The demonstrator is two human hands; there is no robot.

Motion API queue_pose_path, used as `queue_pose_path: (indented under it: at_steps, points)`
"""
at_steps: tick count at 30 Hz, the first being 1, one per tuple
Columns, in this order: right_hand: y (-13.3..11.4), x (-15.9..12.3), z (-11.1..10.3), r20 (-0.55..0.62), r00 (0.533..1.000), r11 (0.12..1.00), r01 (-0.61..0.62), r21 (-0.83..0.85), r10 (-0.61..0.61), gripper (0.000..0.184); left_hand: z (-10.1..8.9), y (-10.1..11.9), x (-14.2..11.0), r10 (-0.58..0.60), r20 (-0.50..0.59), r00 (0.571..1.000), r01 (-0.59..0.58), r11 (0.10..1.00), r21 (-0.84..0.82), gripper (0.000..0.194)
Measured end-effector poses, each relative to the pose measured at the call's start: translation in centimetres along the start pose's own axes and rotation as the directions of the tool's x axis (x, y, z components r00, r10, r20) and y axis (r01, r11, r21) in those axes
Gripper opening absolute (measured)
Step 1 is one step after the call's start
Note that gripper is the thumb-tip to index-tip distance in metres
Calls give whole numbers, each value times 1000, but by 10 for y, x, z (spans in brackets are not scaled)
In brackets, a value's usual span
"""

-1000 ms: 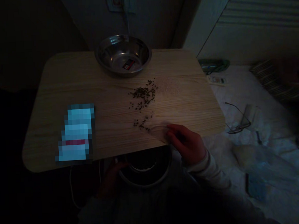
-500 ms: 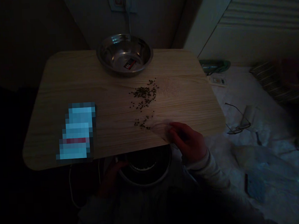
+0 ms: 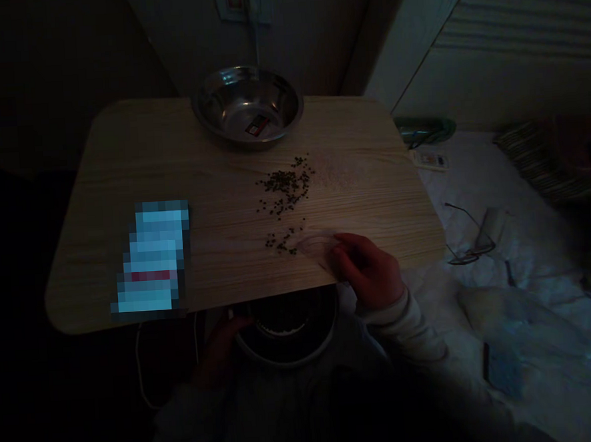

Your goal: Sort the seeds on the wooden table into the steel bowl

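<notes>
My right hand (image 3: 371,270) is at the table's near edge, thumb and fingers pinched on a clear, thin, curved piece (image 3: 317,244) whose kind is hard to make out. Its left end lies beside a small scatter of dark green beans (image 3: 280,244). Farther back is a larger loose pile of the beans (image 3: 282,182), with pale, rice-like grains (image 3: 333,172) to its right. Below the table edge, my left hand (image 3: 223,345) grips the left rim of a dark round bowl (image 3: 288,355), partly hidden by the tabletop. Its contents are too dark to tell.
A steel basin (image 3: 209,119) stands at the back of the wooden table (image 3: 375,209). A lit, blurred-out phone (image 3: 152,256) lies on the left. Eyeglasses (image 3: 470,253) and another phone-like object (image 3: 502,368) rest on the white bedding (image 3: 430,293) at right.
My right hand has shifted very slightly up with the clear piece. The beans, the basin and my left hand's hold on the bowl look the same.
</notes>
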State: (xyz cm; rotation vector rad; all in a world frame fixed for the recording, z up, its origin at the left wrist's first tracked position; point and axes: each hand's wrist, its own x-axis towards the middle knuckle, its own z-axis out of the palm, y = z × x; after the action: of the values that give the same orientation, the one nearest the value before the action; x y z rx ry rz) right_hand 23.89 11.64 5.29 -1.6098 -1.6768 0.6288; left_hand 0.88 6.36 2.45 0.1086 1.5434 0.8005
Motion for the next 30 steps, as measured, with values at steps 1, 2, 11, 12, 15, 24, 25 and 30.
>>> queue_pose_path:
  at_steps: [1, 2, 11, 12, 15, 24, 25, 30]
  points:
    - [0, 1, 0, -2, 1000, 1000, 1, 3, -1, 26, 0, 0, 1, -9, 1, 1000, 9, 1000, 2, 17]
    - [0, 2, 1, -5, 1000, 1000, 3, 5, -2, 26, -1, 0, 1, -5, 1, 1000, 5, 1000, 3, 16]
    - [10, 11, -2, -42, 999, 999, -18, -38, 17, 30, -2, 1, -1, -4, 32, 999, 3, 999, 32, 13]
    - [11, 12, -2, -50, 999, 999, -25, -45, 22, 31, -2, 1, -1, -2, 42, 999, 1, 1000, 27, 15]
    - [13, 15, -5, -73, 997, 998, -34, -55, 30, 31, -1, 0, 0, 6, 38, 999, -6, 1000, 23, 14]
    - [26, 30, -12, -97, 995, 997, -12, -74, 5, 32, 2, 2, -6, 48, -27, 998, -46, 996, 83, 5]
    - [27, 34, -14, -87, 996, 996, -2, -86, -6, 32, 3, 2, -7, 35, -26, 999, -33, 996, 77, 3]
    - [31, 61, -25, 32, 995, 986, 102, -130, -99, 28, 3, 1, -4, 21, -19, 1000, -20, 999, 40, 15]
